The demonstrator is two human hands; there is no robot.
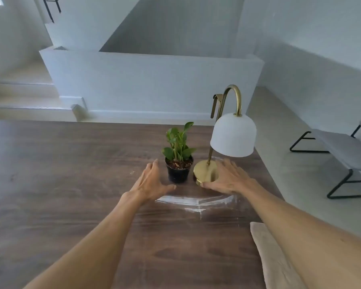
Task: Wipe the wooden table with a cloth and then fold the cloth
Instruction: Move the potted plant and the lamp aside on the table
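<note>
Head view, both bare arms reach forward over the wooden table [71, 184], dark brown grain. Left hand [149, 182] is open, fingers spread and thumb out, palm turned inward, just left of a small potted plant [179, 155] in a black pot; hand looks close to the pot but contact cannot be told. Right hand [227, 179] is open too, fingers splayed, cupped around the right side of the round brass base of a table lamp [232, 135]; thumb touches the base's near edge, neither hand is closed on anything. Lamp has a white dome shade hanging from a curved brass neck, shade sits above and right of the plant. Plant and lamp base stand just beside each other near the table's far right area. White streaky residue marks [196, 202] lie on the tabletop just in front of the two hands, between the forearms. The cloth [273, 259], beige and lying flat in a long strip, rests on the table at the near right, partly under the right forearm, well apart from the hands. A grey chair [342, 151] with a black frame stands on the floor beyond the table's right edge.
</note>
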